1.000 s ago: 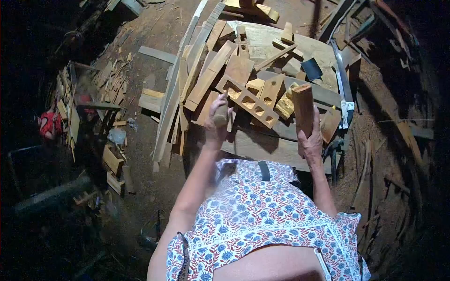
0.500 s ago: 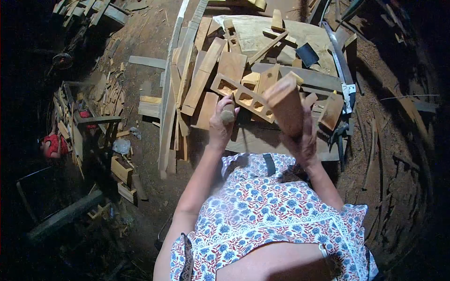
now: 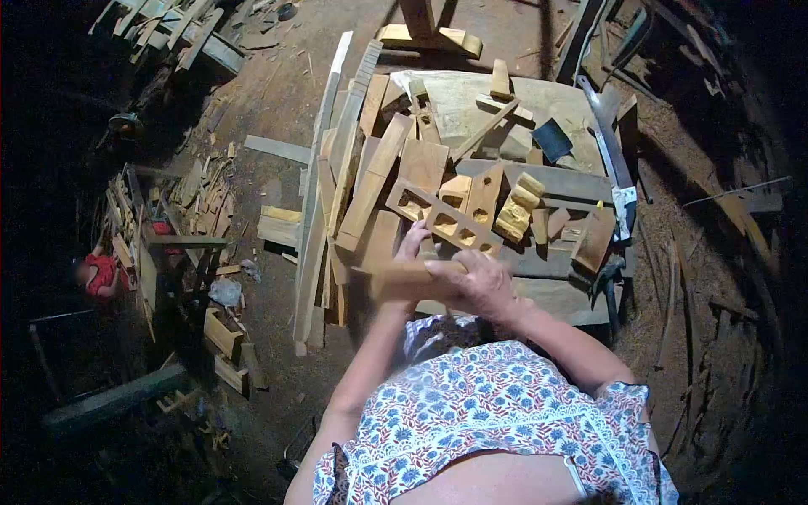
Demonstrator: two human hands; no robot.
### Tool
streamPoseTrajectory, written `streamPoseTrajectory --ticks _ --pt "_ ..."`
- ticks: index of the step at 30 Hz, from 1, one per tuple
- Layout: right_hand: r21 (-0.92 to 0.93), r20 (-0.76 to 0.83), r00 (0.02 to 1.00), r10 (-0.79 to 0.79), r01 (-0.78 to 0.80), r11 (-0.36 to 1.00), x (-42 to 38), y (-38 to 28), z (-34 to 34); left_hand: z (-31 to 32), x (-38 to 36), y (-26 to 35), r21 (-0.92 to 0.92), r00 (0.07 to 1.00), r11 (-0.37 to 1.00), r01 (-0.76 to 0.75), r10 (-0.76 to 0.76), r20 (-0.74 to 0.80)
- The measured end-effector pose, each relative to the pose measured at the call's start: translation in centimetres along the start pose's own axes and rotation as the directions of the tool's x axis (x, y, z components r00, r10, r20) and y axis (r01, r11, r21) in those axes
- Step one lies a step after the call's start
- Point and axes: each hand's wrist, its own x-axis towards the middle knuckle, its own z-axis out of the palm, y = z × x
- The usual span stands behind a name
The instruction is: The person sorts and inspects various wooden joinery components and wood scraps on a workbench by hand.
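A wooden mallet (image 3: 396, 279), blurred by motion, is gripped in my right hand (image 3: 486, 288). It lies across and above my left hand (image 3: 411, 241), covering much of it. My left fingers are wrapped round the wooden handle of a chisel (image 3: 427, 247), mostly hidden now. Just beyond them rests a wooden piece with several squarish hollows (image 3: 431, 217), set at a slant on the bench among other blocks. Loose chips lie in some hollows. Whether the chisel's tip touches the wood cannot be seen.
Long planks (image 3: 313, 244) line the bench's left side. A handsaw (image 3: 608, 139) lies along its right edge, near a dark flat plate (image 3: 552, 140). A notched yellowish block (image 3: 520, 208) sits beyond my right hand. A person in red (image 3: 103, 274) is at far left.
My right hand has swung the mallet down and left, from beside the hollowed piece to over my left hand. My left hand keeps its hold on the chisel. The view has shifted slightly.
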Motion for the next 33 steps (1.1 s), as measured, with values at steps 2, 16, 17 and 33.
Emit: streamPoseTrajectory --ticks 2,16,17,33 --pt "-0.068 0.126 0.991 0.048 -0.040 0.997 0.0 -0.4 -1.1 0.6 0.3 -0.2 -0.026 0.990 0.990 -0.139 0.138 -0.031" --pt "-0.013 0.113 0.955 0.274 -0.275 0.961 -8.3 1.3 -4.5 0.7 -0.1 2.7 0.320 0.921 0.908 -0.271 0.341 -0.189" --pt "-0.017 0.115 0.957 0.265 -0.265 0.964 -8.1 1.3 -4.6 0.7 0.1 2.7 0.294 0.932 0.921 -0.255 0.315 -0.181" --pt "0.023 -0.012 0.997 0.078 -0.078 0.997 -1.8 0.9 -1.4 1.5 0.9 0.5 0.256 0.938 0.916 -0.310 0.338 -0.073"
